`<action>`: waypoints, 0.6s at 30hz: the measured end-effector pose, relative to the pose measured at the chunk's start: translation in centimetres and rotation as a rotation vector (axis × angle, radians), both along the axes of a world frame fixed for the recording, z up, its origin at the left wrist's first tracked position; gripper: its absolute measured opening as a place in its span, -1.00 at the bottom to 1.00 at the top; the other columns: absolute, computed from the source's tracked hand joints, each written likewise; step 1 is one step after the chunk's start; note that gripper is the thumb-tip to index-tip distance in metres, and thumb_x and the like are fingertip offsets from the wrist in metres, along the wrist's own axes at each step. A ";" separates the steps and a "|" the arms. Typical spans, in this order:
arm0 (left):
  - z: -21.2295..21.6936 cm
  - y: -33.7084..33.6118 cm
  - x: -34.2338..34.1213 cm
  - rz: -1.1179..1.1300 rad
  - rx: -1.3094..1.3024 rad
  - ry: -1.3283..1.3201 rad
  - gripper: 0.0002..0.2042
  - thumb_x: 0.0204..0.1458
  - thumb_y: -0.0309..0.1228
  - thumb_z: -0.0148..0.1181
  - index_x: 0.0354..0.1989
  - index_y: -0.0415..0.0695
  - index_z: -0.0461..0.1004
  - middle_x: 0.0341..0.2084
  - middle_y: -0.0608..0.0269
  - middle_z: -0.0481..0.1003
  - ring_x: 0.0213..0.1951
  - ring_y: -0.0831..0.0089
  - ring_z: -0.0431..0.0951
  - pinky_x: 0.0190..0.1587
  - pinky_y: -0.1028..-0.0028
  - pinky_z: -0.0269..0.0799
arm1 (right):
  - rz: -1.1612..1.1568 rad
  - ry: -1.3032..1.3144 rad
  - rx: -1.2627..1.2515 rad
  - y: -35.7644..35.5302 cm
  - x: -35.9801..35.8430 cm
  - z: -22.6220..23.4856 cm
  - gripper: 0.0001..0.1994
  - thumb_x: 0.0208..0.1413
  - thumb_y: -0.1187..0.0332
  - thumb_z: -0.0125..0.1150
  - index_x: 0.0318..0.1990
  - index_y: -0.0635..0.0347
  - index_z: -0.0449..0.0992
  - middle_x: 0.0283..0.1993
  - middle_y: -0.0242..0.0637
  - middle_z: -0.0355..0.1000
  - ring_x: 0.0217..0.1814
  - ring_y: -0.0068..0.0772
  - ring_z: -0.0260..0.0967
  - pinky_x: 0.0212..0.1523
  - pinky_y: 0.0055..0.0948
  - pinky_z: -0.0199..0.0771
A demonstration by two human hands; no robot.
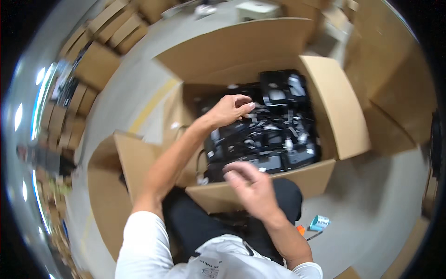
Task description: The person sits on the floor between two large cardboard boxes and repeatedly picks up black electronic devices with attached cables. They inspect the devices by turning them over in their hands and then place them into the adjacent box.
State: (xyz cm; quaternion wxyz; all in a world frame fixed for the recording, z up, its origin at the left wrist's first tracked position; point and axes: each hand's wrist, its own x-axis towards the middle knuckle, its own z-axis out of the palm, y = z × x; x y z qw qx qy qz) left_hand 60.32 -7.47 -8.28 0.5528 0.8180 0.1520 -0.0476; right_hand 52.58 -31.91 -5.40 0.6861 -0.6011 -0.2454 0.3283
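In front of me stands an open cardboard box (260,193), filled with shiny black packs (274,137) that look wrapped in plastic, some with white labels. My left hand (231,110) is over the packs, fingers loosely bent and thumb apart; nothing shows in it, though its underside is hidden. A larger black pack (281,90) lies at the far right inside the box. Blurred by motion, my right hand (251,188) hovers above the near wall of the box. Its fingers point left, apart from the thumb, and no held thing shows.
Another open carton (104,186) stands at the left, and a tall cardboard sheet or box (385,83) at the right. A teal roll (319,223) and a small orange thing (300,229) lie on the floor by my right arm. Cartons (97,65) are stacked at the far left.
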 end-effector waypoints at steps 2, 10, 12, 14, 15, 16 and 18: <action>6.4 3.8 -9.2 -0.015 -0.011 -0.037 -0.54 0.33 -0.23 0.18 0.26 -0.31 0.42 -0.04 0.06 0.62 -0.10 0.42 0.66 -0.03 0.44 0.56 | -0.003 0.037 -0.011 0.2 -0.5 0.1 -0.81 0.31 0.41 0.22 -0.03 0.32 0.59 -0.09 -0.29 0.58 -0.05 -0.48 0.53 0.03 -0.46 0.52; 9.0 16.5 -49.0 1.242 0.061 -0.292 -0.64 0.31 -0.21 0.19 0.08 -0.26 0.50 -0.26 0.21 0.61 -0.26 0.46 0.65 -0.21 0.53 0.61 | 0.021 -0.067 -0.137 2.7 -2.8 -0.3 -0.78 0.39 0.39 0.12 -0.01 0.38 0.56 -0.09 -0.25 0.57 -0.07 -0.47 0.52 0.07 -0.45 0.52; 3.4 17.3 -56.7 1.436 -0.058 -0.220 -0.71 0.29 -0.25 0.20 0.00 -0.21 0.52 -0.29 0.19 0.60 -0.30 0.44 0.64 -0.26 0.47 0.60 | 0.068 -0.109 -0.209 3.4 -3.2 -0.9 -0.78 0.38 0.37 0.14 -0.02 0.38 0.56 -0.10 -0.25 0.57 -0.08 -0.48 0.52 0.03 -0.46 0.53; -2.6 16.9 -61.8 1.575 -0.217 -0.149 -0.77 0.28 -0.29 0.19 -0.05 -0.19 0.52 -0.30 0.19 0.60 -0.32 0.43 0.64 -0.28 0.43 0.60 | 0.110 -0.147 -0.268 4.1 -3.4 -1.6 -0.76 0.38 0.34 0.15 -0.03 0.38 0.56 -0.11 -0.24 0.57 -0.10 -0.47 0.53 -0.01 -0.47 0.53; -5.9 16.5 -64.5 1.615 -0.300 -0.107 -0.76 0.26 -0.30 0.21 -0.03 -0.19 0.51 -0.28 0.17 0.60 -0.30 0.40 0.64 -0.27 0.40 0.60 | 0.122 -0.151 -0.298 4.6 -3.8 -1.9 -0.75 0.38 0.32 0.16 -0.03 0.37 0.57 -0.12 -0.25 0.58 -0.12 -0.48 0.52 -0.03 -0.48 0.53; -8.6 16.2 -65.1 1.657 -0.352 -0.032 -0.74 0.23 -0.29 0.25 -0.03 -0.18 0.51 -0.29 0.15 0.60 -0.30 0.37 0.65 -0.28 0.38 0.60 | 0.115 -0.162 -0.330 4.9 -4.1 -2.1 -0.75 0.38 0.31 0.16 -0.03 0.35 0.57 -0.14 -0.25 0.58 -0.14 -0.49 0.52 -0.05 -0.49 0.52; -14.4 15.5 -65.8 1.658 -0.417 -0.019 -0.73 0.20 -0.26 0.29 -0.06 -0.18 0.54 -0.28 0.13 0.60 -0.29 0.31 0.65 -0.27 0.34 0.61 | 0.135 -0.178 -0.385 5.7 -4.4 -2.6 -0.74 0.37 0.28 0.18 -0.04 0.35 0.58 -0.16 -0.24 0.59 -0.17 -0.48 0.52 -0.08 -0.49 0.53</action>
